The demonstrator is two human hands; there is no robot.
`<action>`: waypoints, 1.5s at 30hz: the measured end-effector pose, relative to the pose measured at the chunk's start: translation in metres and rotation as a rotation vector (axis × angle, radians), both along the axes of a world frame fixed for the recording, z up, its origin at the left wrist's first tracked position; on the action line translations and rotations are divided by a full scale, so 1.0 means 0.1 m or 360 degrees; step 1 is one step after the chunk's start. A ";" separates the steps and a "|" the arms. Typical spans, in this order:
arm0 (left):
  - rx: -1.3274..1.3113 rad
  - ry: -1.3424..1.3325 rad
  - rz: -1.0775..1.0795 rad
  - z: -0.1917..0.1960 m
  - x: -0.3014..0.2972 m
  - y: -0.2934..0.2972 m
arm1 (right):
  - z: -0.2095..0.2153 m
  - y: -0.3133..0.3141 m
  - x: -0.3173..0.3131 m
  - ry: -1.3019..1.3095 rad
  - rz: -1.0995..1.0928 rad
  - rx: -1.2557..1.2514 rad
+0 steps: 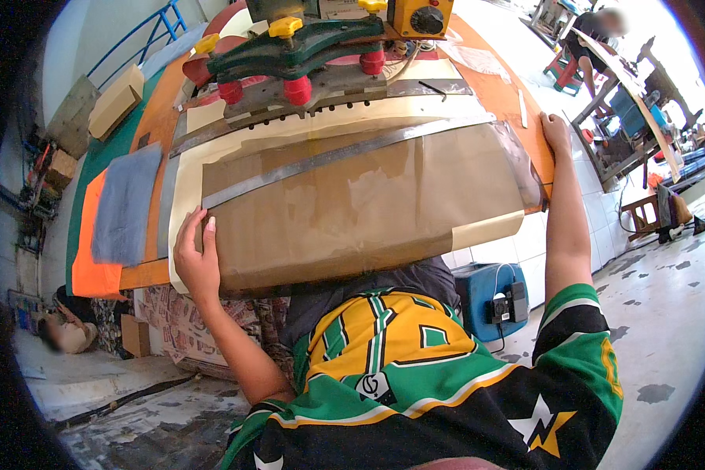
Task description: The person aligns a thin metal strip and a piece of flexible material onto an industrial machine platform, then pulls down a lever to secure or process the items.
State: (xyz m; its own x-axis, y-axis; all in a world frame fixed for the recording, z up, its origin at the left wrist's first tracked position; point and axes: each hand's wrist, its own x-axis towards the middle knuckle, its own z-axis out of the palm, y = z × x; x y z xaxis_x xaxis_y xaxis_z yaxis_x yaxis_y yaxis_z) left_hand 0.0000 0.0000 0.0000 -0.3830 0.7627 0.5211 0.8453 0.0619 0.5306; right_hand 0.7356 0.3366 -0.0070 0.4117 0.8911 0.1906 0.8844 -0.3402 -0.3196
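A wide brown glossy sheet (352, 196) lies across the front of the table over cream paper (182, 176). A long flat metal strip (345, 157) rests slantwise on it. My left hand (198, 254) lies on the left margin of the sheet, close to the strip's left end, thumb and fingers stretched out. At the table's right edge, my right hand (556, 135) is closed with its fingers curled at the orange tabletop (489, 51); its fingertips are partly hidden. A cream flap (488, 230) shows at the sheet's near right corner.
Behind the sheet stands a machine with a dark green clamp bar (305, 53), red feet and yellow knobs. A yellow control box (421, 17) sits beside it. A grey sheet (124, 205) lies on orange material (90, 262) at left. Two other people are farther off.
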 end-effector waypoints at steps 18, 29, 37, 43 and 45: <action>0.0003 0.0030 -0.0051 0.00 -0.02 0.00 | 0.01 -0.03 0.01 0.0039 0.0045 0.0041; -0.0002 0.0025 -0.0049 -0.02 -0.02 0.01 | -0.04 0.00 0.07 -0.0023 0.0023 0.0089; 0.0016 0.0003 -0.0068 -0.02 -0.05 0.00 | 0.05 -0.03 -0.03 -0.0002 0.0019 0.0031; -0.0001 -0.0010 -0.0047 -0.02 -0.04 0.01 | -0.04 -0.01 0.03 -0.0026 0.0005 0.0098; -0.0013 0.0006 -0.0041 -0.02 -0.03 0.01 | -0.06 0.02 0.07 -0.0024 0.0006 0.0150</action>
